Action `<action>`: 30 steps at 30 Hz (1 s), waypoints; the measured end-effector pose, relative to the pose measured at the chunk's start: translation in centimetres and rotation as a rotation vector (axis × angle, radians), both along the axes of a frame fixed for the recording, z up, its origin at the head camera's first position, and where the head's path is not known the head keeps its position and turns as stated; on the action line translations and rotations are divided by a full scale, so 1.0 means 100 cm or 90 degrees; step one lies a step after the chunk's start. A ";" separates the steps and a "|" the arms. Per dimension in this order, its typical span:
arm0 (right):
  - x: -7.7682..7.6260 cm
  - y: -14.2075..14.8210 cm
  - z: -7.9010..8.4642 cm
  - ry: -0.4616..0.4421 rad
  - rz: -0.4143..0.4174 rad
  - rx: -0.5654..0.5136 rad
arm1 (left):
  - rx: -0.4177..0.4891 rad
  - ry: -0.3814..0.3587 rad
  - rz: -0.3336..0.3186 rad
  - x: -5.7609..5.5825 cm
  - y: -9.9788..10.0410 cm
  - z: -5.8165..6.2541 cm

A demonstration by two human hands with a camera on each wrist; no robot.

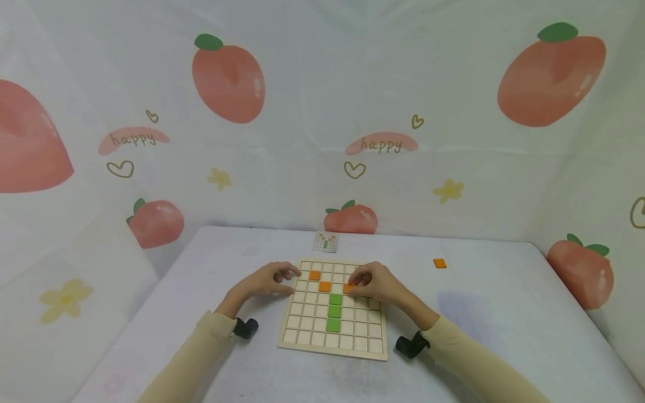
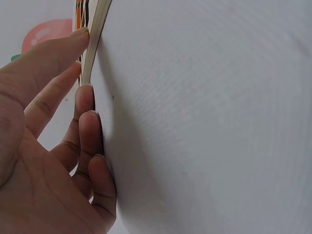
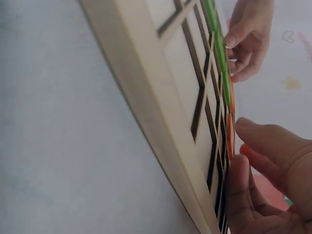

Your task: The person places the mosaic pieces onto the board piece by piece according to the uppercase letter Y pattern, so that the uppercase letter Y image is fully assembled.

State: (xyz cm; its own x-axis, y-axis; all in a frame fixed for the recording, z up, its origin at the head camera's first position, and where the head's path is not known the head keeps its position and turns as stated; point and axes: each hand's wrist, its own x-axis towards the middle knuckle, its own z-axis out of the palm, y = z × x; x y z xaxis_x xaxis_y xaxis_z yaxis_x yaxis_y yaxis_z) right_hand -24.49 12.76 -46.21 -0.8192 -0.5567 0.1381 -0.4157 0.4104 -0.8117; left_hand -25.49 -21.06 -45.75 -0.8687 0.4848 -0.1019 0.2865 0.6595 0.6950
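A wooden grid board (image 1: pixel 307 337) lies on the table. Three green tiles (image 1: pixel 334 312) run down one column of it. Above them are two orange tiles (image 1: pixel 325 286) stepping up to the left and another orange tile (image 1: pixel 349 288) on the right. My right hand (image 1: pixel 375 284) has its thumb and fingers curled at that right-hand tile, pinching it at its cell; the right wrist view shows the tile (image 3: pixel 230 136) between the fingertips. At the board's left edge, my left hand (image 1: pixel 269 279) touches the rim with spread, relaxed fingers, and its lower fingers rest on the table.
A small pattern card (image 1: pixel 325 241) with a colored grid lies behind the board. One loose orange tile (image 1: pixel 440 263) is on the white table (image 1: pixel 484 302) at the right. A fruit-printed cloth (image 1: pixel 302 168) hangs behind.
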 end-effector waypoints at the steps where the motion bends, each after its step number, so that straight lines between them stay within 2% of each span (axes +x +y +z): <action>1: 0.000 0.002 0.000 -0.004 0.002 -0.001 | 0.000 -0.001 0.000 0.000 0.000 0.000; 9: 0.000 0.025 0.005 -0.031 -0.022 -0.011 | 0.004 -0.001 -0.001 0.000 0.001 0.003; 22: 0.007 0.086 0.009 -0.054 -0.019 -0.040 | 0.006 -0.007 0.001 0.001 0.001 0.002; 30: 0.014 0.126 0.013 -0.055 -0.055 -0.027 | 0.004 0.001 -0.003 0.001 0.000 0.001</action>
State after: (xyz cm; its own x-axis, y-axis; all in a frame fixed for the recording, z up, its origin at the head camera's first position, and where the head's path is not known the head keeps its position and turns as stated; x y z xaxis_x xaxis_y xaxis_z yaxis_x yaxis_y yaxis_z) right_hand -23.10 25.38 -44.90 -0.8737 -0.4788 0.0863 -0.3075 0.4061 -0.8605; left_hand -25.40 -21.04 -45.60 -0.8666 0.4894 -0.0974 0.2905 0.6534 0.6990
